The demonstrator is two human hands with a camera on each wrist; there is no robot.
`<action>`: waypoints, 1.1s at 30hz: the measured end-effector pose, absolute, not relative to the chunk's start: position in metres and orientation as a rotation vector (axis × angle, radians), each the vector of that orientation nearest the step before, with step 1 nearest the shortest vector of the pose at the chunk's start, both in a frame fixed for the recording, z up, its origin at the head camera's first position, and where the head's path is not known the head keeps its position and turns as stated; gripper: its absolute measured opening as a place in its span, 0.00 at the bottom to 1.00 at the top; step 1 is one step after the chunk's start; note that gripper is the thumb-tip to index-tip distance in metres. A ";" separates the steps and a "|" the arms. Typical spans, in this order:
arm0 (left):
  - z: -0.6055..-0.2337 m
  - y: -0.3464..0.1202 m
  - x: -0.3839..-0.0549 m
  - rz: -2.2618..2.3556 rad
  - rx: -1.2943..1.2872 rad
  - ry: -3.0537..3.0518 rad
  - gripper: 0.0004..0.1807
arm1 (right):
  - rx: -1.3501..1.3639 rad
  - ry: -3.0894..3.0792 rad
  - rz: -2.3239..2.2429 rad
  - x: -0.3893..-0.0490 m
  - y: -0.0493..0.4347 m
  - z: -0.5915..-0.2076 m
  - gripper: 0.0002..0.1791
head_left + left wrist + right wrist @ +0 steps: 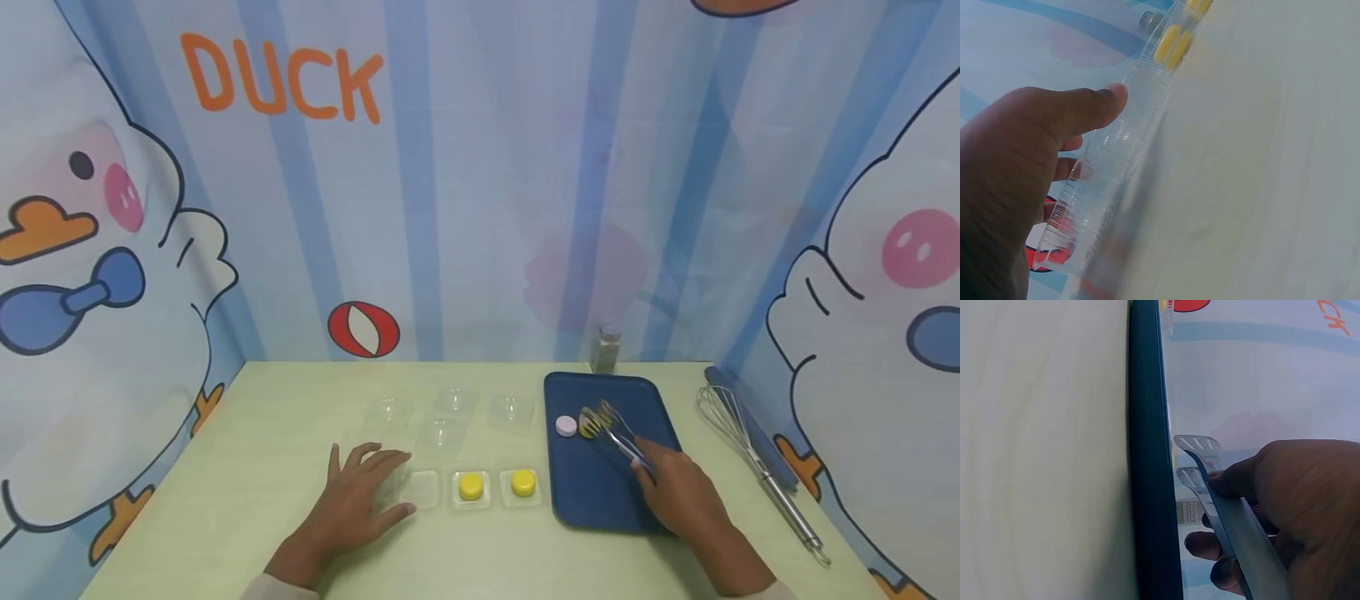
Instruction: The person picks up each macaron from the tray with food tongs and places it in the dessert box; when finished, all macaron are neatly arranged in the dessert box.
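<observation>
My right hand (681, 492) grips slotted metal tongs (626, 446) over the dark blue tray (607, 504). The tongs' parted heads are around or just above a yellow macaron (586, 428), partly hidden by them; contact is unclear. Beside it lies a pink macaron (566, 426). My left hand (352, 504) spreads its fingers and thumb at the left end of a row of clear plastic boxes, by a box base (425, 489) with nothing in it. Two more box bases hold a yellow macaron (471, 486) and another yellow macaron (523, 482).
Several clear lids (442, 435) lie behind the row. A small shaker jar (606, 350) stands behind the tray. Along the table's right side lie a metal whisk (765, 475) and a long blue item (772, 454). A duck-printed curtain (480, 208) closes off the back and sides.
</observation>
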State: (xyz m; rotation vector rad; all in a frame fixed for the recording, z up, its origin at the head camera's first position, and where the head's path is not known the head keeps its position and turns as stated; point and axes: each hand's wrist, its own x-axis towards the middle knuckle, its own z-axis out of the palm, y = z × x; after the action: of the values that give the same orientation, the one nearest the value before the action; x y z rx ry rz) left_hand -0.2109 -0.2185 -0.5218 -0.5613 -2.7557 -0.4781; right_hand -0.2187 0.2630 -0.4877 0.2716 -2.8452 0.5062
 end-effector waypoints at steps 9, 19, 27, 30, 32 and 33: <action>-0.523 -0.219 -0.212 -0.473 -0.573 -2.739 0.36 | 0.253 -2.883 0.473 -0.220 0.261 -0.489 0.25; -0.522 -0.217 -0.210 -0.480 -0.571 -2.760 0.35 | 0.276 -2.868 0.470 -0.218 0.261 -0.491 0.25; -0.523 -0.218 -0.211 -0.483 -0.571 -2.778 0.35 | 0.272 -2.874 0.465 -0.219 0.261 -0.491 0.25; -0.523 -0.218 -0.211 -0.481 -0.571 -2.776 0.34 | 0.272 -2.866 0.469 -0.219 0.261 -0.491 0.25; -0.523 -0.218 -0.211 -0.478 -0.571 -2.776 0.34 | 0.274 -2.861 0.471 -0.218 0.261 -0.491 0.25; -0.522 -0.218 -0.211 -0.476 -0.570 -2.776 0.34 | 0.276 -2.857 0.470 -0.218 0.261 -0.491 0.25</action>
State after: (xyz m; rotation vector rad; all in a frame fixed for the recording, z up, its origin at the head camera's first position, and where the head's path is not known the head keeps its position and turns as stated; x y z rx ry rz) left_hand -0.2112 -0.2175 -0.5225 -0.5703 -2.7761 -0.4755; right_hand -0.2182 0.2615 -0.4911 0.2760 -2.8572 0.4698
